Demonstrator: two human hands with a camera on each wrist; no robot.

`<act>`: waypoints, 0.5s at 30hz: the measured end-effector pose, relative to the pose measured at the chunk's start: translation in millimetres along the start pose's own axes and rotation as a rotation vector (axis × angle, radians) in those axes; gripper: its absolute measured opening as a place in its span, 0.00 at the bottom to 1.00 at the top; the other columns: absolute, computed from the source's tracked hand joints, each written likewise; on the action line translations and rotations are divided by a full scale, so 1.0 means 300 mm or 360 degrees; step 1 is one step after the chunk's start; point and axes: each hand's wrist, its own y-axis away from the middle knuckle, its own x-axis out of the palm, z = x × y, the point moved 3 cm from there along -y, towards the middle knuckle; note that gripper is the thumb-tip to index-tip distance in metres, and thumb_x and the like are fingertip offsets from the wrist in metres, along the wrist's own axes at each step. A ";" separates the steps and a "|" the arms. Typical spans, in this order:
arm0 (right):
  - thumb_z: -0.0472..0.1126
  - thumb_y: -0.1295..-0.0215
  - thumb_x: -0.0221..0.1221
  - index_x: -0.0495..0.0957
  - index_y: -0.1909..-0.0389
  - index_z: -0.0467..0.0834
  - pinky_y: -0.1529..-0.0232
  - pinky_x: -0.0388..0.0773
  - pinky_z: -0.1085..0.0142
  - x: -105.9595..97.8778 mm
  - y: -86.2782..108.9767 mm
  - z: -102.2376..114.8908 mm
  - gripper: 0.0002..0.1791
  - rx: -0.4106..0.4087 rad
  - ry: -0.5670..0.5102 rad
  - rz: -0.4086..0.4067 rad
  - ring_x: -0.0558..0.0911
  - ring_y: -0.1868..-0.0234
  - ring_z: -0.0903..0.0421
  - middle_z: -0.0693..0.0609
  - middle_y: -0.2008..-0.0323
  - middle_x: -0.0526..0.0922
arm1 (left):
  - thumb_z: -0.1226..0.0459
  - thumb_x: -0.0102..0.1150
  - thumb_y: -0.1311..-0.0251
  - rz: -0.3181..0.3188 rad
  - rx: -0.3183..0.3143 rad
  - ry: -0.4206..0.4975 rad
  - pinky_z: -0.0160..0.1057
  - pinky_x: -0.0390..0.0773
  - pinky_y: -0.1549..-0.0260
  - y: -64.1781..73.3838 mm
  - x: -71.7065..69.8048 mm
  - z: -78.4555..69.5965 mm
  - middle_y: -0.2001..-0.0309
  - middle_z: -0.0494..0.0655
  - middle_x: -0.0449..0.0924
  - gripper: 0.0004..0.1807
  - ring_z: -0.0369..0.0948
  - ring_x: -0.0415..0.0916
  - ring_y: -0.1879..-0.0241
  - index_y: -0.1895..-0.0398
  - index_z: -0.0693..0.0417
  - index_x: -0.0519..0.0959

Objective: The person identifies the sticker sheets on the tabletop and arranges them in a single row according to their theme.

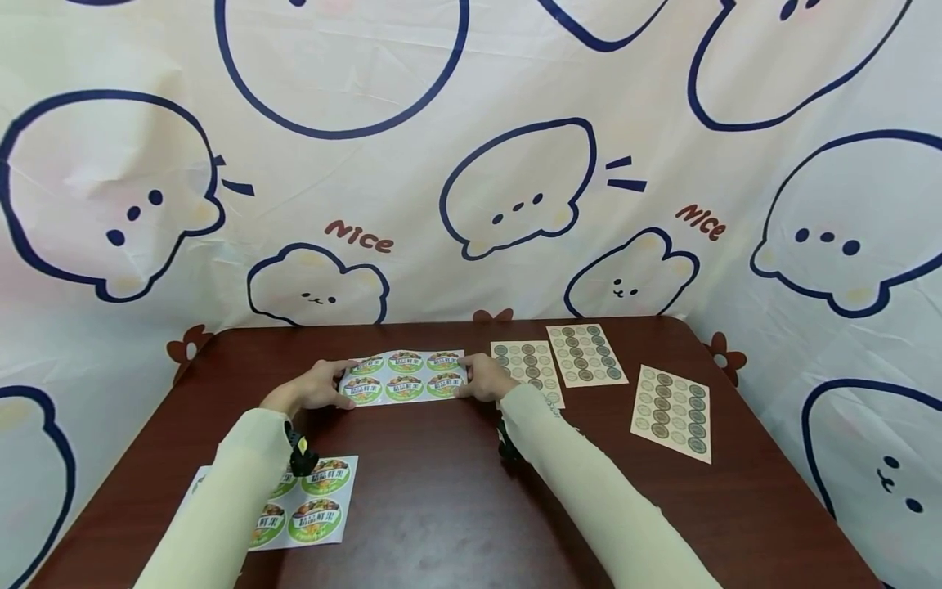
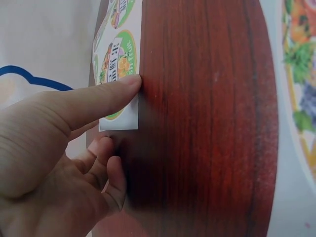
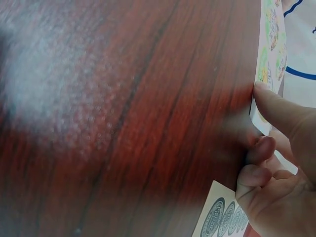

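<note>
A white sheet of round fruit-printed stickers (image 1: 405,378) lies crosswise toward the back of the table, its labels in two rows. My left hand (image 1: 316,386) holds its left end. In the left wrist view the thumb (image 2: 116,94) presses on the printed face close to the long edge, and the lower fingers curl beneath the corner. At the other end my right hand (image 1: 487,378) grips the sheet, thumb (image 3: 271,103) at the near edge. Its curled lower fingers hang close to a beige sticker sheet (image 3: 207,224). The fingers behind the sheet are partly hidden.
A second fruit sticker sheet (image 1: 349,491) lies front left, partly under the left sleeve. Three beige sheets with round stickers are on the right: one by the right hand (image 1: 526,360), one behind it (image 1: 587,356), one farther right (image 1: 673,413). A patterned cloth (image 1: 412,188) surrounds the brown table (image 1: 441,491).
</note>
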 end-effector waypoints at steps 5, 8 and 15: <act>0.37 0.39 0.71 0.71 0.30 0.37 0.69 0.63 0.71 0.004 0.002 0.002 0.36 -0.0022 0.0035 -0.0035 0.67 0.71 0.58 0.52 0.72 0.70 | 0.66 0.69 0.39 -0.0013 0.0011 0.0014 0.58 0.70 0.40 -0.001 0.004 0.003 0.35 0.75 0.65 0.44 0.57 0.68 0.46 0.24 0.69 0.57; 0.37 0.38 0.70 0.71 0.30 0.38 0.70 0.63 0.70 0.008 0.004 0.004 0.35 -0.0005 0.0042 -0.0055 0.66 0.71 0.57 0.52 0.72 0.70 | 0.66 0.68 0.39 -0.0021 0.0023 0.0018 0.57 0.72 0.41 0.002 0.005 0.002 0.36 0.75 0.65 0.43 0.57 0.70 0.47 0.25 0.69 0.57; 0.38 0.37 0.69 0.71 0.30 0.39 0.71 0.64 0.69 0.019 0.004 0.002 0.34 0.0002 0.0045 -0.0065 0.66 0.73 0.57 0.52 0.73 0.70 | 0.66 0.68 0.38 -0.0063 -0.0030 0.0062 0.54 0.73 0.44 0.016 0.015 0.007 0.39 0.70 0.69 0.42 0.55 0.71 0.49 0.24 0.66 0.59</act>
